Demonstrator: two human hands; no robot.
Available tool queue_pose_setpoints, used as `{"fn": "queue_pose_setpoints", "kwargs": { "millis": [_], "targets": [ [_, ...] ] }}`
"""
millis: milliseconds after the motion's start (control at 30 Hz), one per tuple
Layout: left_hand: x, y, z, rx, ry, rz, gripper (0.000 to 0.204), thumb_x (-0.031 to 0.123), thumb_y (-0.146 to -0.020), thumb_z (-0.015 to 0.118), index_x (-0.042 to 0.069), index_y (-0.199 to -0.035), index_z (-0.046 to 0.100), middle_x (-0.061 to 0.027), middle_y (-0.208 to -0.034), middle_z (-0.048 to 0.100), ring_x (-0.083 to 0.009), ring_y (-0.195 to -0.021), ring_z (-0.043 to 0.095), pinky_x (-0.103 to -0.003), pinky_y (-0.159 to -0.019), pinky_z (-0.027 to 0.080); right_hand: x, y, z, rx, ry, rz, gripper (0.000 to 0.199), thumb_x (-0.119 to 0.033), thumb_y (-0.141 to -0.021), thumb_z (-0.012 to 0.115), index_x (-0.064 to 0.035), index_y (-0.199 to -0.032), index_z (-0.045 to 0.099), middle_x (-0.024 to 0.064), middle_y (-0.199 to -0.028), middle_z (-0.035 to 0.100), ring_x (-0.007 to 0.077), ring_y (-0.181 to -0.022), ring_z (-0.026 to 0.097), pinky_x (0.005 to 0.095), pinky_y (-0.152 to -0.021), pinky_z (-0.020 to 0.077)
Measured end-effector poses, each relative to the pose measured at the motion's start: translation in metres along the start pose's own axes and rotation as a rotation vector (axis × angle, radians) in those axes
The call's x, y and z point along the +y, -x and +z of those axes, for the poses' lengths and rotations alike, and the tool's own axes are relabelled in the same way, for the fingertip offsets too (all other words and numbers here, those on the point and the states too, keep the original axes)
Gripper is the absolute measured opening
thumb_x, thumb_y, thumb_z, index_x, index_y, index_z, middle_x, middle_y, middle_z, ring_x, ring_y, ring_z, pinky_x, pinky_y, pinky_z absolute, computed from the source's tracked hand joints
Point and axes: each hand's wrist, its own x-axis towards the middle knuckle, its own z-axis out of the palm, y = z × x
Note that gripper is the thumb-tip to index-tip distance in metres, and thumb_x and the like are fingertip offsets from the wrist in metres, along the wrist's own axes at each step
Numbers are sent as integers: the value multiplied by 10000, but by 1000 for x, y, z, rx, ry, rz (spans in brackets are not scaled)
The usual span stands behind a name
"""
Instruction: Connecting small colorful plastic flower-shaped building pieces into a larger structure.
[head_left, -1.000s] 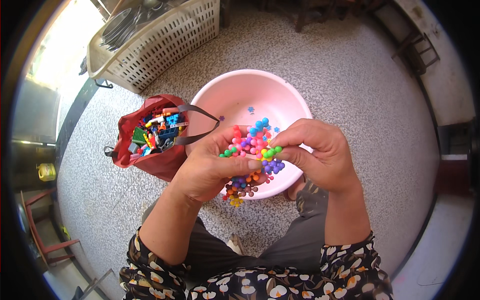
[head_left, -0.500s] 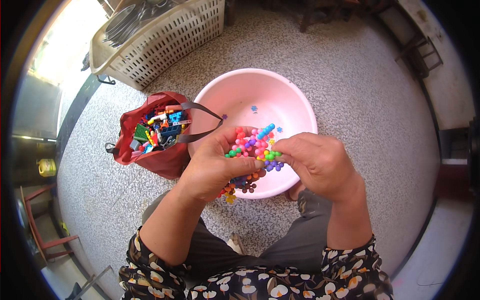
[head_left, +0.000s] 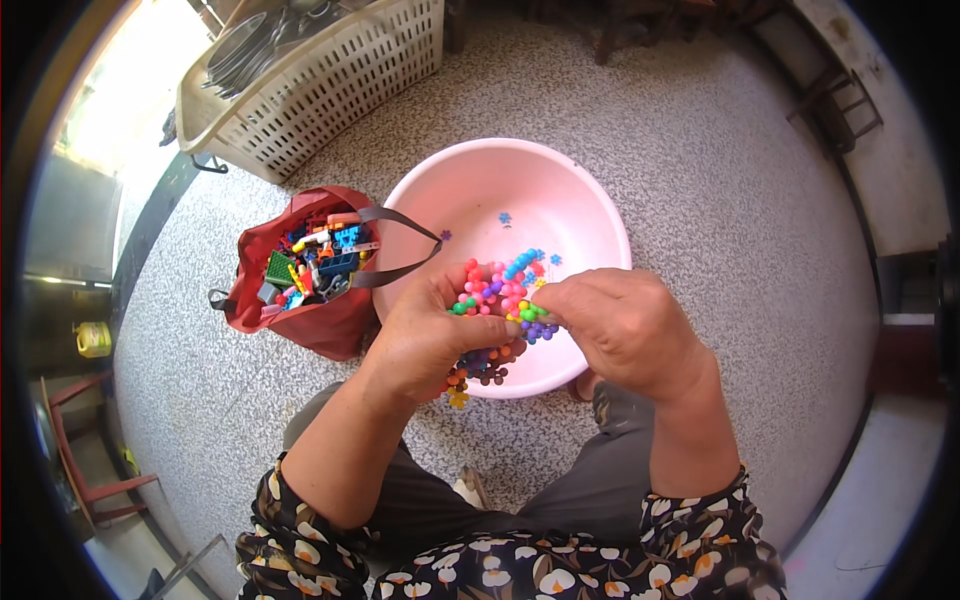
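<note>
A many-coloured cluster of joined knobbly plastic snowflake-shaped pieces [head_left: 488,288] is gripped in my left hand [head_left: 405,335], the thumb lying across it and the fingers behind. Orange, brown and yellow pieces hang out below that thumb. My right hand [head_left: 630,320] pinches at the right side of the cluster, thumb and forefinger on a light-green piece [head_left: 530,312]. Beneath both hands stands a round pink basin [head_left: 410,190]. A few loose small pieces lie in it, among them a blue one [head_left: 505,218] and a purple one [head_left: 446,235].
Left of the basin stands a red cloth bag [head_left: 345,330] full of assorted building blocks, one dark handle reaching over the basin's rim. A white slotted plastic crate [head_left: 330,95] is at the upper left. Wooden chair parts [head_left: 100,490] stand at the far left on the speckled floor [head_left: 740,200].
My right hand has shifted slightly left, its fingers still at the light-green piece. The cluster has turned a little in my left hand, which keeps its hold.
</note>
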Motion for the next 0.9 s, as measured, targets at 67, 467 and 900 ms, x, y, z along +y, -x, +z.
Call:
{"fn": "queue_pose_setpoints", "kwargs": {
  "millis": [67, 467, 900],
  "targets": [
    [0, 0, -1, -1, 11, -6, 302, -37, -727, 651, -52, -1009, 545, -103, -847, 619, -146, -685, 615, -243, -618, 512, -1, 0, 0, -13, 1, 6, 185, 34, -675, 615, -25, -850, 632, 105, -721, 631, 250, -633, 633, 331, -556, 513],
    [4, 3, -6, 72, 47, 88, 356, -36, -712, 653, -46, -1048, 536, -103, -909, 624, -160, -749, 624, -270, -700, 520, -6, -4, 6, 183, -212, 200, 181, -40, -754, 642, -10, -932, 635, 103, -743, 630, 159, -601, 608, 275, -544, 491],
    [39, 40, -56, 333, -16, 445, 473, 98, -804, 560, -53, -1220, 393, -161, -1004, 561, -242, -753, 610, -332, -510, 491, 158, 135, 253, -564, 11, 944, 219, -181, -746, 613, -100, -948, 639, 170, -905, 630, 296, -895, 601, 374, -814, 473]
  ]
}}
